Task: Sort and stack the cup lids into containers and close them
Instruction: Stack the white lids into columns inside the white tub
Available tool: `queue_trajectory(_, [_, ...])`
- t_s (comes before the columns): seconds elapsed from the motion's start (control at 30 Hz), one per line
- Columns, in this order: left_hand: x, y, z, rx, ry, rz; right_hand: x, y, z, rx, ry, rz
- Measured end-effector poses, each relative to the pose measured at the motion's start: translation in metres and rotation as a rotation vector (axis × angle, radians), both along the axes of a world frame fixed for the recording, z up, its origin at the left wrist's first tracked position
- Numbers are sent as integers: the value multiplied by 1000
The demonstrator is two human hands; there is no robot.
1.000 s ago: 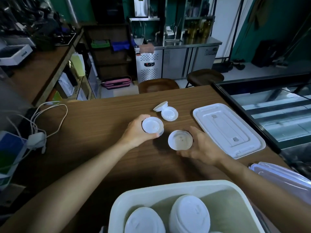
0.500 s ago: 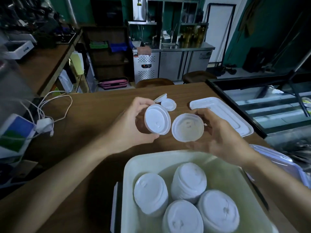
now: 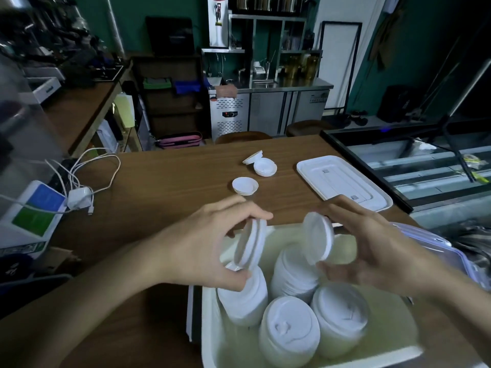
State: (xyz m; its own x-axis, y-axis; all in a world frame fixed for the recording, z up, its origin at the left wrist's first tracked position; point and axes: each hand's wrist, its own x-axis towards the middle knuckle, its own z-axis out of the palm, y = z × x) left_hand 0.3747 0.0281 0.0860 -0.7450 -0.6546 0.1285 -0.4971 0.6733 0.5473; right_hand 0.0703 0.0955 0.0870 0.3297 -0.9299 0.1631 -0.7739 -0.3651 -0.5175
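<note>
My left hand [image 3: 210,248] grips a white cup lid [image 3: 251,244] on edge, just above the back-left stack of lids [image 3: 245,301] in the pale container [image 3: 305,359]. My right hand [image 3: 372,248] holds a second white lid [image 3: 318,241] tilted over the back-right stack [image 3: 292,277]. Two more stacks [image 3: 289,333] stand in front inside the container. Loose lids lie on the wooden table: one [image 3: 245,185] in the middle, two more [image 3: 261,164] farther back.
A white container lid [image 3: 342,181] lies flat at the table's right. A clear-lidded box [image 3: 435,243] sits under my right wrist. A charger with cables [image 3: 79,197] and a blue-green box [image 3: 34,211] occupy the left. A glass display case [image 3: 414,160] borders the right.
Both hands lifted their lids off the table and brought them back over the container. The lids now stand tilted above the rear stacks. The view has dropped toward the container.
</note>
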Motion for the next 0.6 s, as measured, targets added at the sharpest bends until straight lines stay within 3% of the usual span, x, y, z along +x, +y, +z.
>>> queue_trajectory(0.23, [-7, 12, -4, -33, -417, -6, 5, -5, -9, 78, 350, -23])
queue_trajectory(0.4, [-12, 15, -7, -63, -619, 22, 8, -11, -20, 137, 421, -18])
queue_trajectory(0.6, [-25, 18, -11, -120, -730, 50, 18, -12, -28, 169, 424, 4])
